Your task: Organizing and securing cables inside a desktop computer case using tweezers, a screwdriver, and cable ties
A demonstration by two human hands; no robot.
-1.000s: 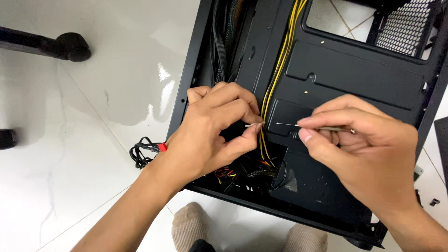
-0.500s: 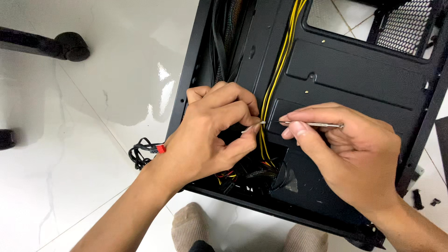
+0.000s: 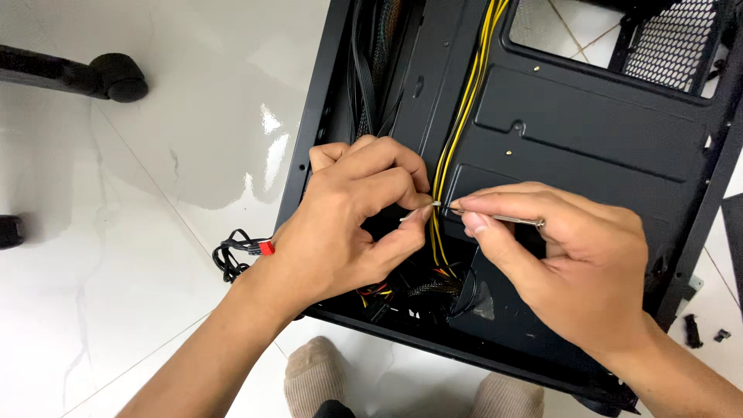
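My left hand [image 3: 352, 224] pinches a thin white cable tie [image 3: 418, 211] between thumb and forefinger, right against the yellow-black cable bundle [image 3: 457, 131]. My right hand [image 3: 569, 267], at 3 o'clock from it, pinches a slim metal tool [image 3: 511, 220], its tip at the tie. Black PC case [image 3: 588, 131] underneath. Tie mostly hidden by fingers; its loop is unclear.

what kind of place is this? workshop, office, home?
Probably a home or office room, not a workshop. The black metal computer case lies on glossy white floor tiles, a black swivel-chair castor stands nearby, and the person's beige socked feet rest on the floor.
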